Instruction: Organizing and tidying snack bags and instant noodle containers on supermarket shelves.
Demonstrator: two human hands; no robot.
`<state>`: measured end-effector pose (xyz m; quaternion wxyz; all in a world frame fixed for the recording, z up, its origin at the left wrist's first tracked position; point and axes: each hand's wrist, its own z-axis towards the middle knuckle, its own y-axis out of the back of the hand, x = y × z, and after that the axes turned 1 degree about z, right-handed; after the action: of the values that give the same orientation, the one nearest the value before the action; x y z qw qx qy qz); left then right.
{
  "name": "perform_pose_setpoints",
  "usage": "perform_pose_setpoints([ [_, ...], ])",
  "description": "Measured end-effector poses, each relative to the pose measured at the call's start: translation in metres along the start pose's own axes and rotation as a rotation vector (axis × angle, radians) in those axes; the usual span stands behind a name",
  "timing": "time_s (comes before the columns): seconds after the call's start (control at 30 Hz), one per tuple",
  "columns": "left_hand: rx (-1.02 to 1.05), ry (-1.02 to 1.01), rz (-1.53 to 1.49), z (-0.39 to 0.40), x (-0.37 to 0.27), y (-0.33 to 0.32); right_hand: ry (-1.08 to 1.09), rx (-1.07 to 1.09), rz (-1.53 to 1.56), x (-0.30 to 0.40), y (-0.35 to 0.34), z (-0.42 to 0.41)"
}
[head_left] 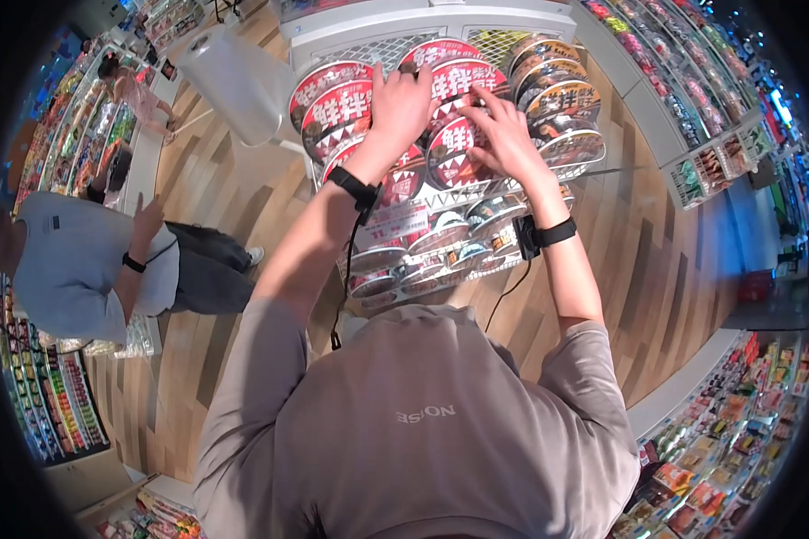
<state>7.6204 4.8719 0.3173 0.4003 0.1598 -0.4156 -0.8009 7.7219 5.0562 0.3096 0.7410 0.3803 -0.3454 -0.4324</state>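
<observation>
Several round food tubs with red printed lids (pixel 464 79) stand tilted in rows in a white wire display rack (pixel 445 197). My left hand (pixel 401 104) lies over the left and middle rows, its fingertips at the lids towards the back; whether it grips one is hidden. My right hand (pixel 502 131) is spread over the right edge of the middle row, its fingers at the front red-lidded tub (pixel 455 158). Right of it stands a row of tubs with orange-and-black lids (pixel 563 98). Black straps with cables circle both my wrists.
More tubs (pixel 438 232) fill a lower tier behind a price tag (pixel 394 226). A clear plastic bag roll (pixel 232 84) stands left of the rack. A person in a light blue shirt (pixel 94 263) stands at left, a small person (pixel 135 91) farther off. Packed shelves (pixel 681 81) line the right.
</observation>
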Motion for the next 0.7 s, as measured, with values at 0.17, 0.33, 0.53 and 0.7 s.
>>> perform_pose_setpoints([
  [0.17,-0.035,0.001,-0.001,-0.007,-0.001,0.009,0.003,-0.023,0.055,-0.002,-0.001,-0.003],
  [0.33,-0.211,-0.090,-0.254,-0.060,-0.020,0.051,-0.009,-0.274,0.028,0.021,0.004,-0.039],
  [0.53,0.016,-0.203,-0.591,-0.200,-0.025,0.066,-0.225,-0.399,0.202,0.051,-0.043,-0.138],
  [0.7,0.325,-0.050,-0.688,-0.290,-0.012,0.030,-0.584,-0.195,0.361,0.054,-0.071,-0.200],
])
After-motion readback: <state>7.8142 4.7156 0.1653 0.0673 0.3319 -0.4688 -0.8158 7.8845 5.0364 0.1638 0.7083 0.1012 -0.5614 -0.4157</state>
